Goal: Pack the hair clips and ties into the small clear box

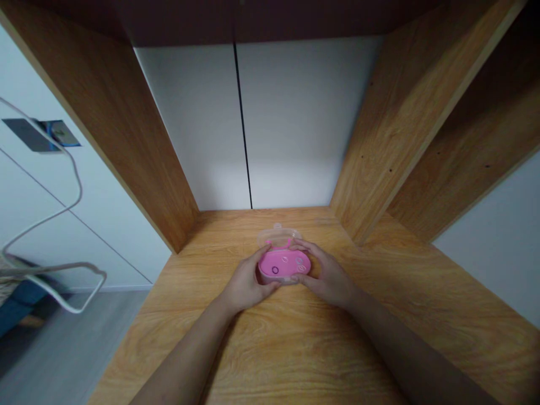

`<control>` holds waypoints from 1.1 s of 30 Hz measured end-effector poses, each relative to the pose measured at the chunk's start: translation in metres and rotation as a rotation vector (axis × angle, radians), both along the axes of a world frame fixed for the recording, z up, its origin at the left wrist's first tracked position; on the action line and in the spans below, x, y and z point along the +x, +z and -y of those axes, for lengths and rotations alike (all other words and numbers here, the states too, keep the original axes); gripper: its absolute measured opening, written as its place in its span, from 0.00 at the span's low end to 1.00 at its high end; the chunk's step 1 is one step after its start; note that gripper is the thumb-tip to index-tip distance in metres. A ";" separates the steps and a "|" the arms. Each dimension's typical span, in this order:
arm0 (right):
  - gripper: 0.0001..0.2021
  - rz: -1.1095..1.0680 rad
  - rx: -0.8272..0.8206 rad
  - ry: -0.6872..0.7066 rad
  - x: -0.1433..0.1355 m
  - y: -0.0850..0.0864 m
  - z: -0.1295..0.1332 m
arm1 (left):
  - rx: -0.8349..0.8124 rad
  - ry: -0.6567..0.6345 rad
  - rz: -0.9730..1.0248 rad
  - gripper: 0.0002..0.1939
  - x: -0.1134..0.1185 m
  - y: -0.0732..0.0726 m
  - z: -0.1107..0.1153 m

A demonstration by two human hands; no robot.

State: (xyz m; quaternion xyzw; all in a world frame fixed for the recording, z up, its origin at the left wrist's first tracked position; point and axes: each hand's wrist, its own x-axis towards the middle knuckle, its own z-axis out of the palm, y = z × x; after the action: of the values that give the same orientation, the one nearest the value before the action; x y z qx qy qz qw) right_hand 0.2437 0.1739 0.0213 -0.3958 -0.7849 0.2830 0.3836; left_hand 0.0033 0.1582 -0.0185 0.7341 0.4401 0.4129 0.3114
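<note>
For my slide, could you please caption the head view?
Both hands hold a pink-topped oval box on a wooden surface.

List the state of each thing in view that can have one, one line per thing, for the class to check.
Pink oval box: upright on the wooden desktop, held at both ends.
Clear plastic oval: behind the box, not covering it; attached or loose, cannot tell.
Left hand: curled around the box's left end.
Right hand: curled around its right end.
White cable: hanging in loose bends.
</note>
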 end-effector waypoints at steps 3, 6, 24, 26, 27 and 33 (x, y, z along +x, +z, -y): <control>0.31 -0.032 -0.039 -0.016 -0.002 0.002 0.002 | -0.004 -0.006 0.008 0.46 0.000 -0.001 0.000; 0.30 -0.050 -0.056 -0.019 -0.004 0.004 0.003 | -0.006 -0.009 0.006 0.47 0.000 -0.001 0.001; 0.43 -0.086 -0.010 -0.015 0.004 -0.004 -0.002 | -0.049 -0.016 0.118 0.48 0.007 0.006 0.003; 0.46 -0.083 0.003 -0.019 0.005 -0.006 -0.003 | -0.044 -0.010 0.121 0.48 0.007 0.007 0.003; 0.47 -0.079 0.006 -0.022 0.006 -0.007 -0.003 | -0.041 -0.007 0.121 0.47 0.007 0.007 0.003; 0.47 -0.038 0.037 -0.021 0.012 -0.008 -0.006 | -0.032 0.004 0.125 0.47 0.007 0.008 0.004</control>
State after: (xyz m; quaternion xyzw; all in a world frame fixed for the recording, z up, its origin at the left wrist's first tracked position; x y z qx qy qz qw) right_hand 0.2556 0.1800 0.0130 -0.3915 -0.7783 0.2717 0.4088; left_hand 0.0104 0.1544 -0.0108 0.7009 0.4280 0.4514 0.3489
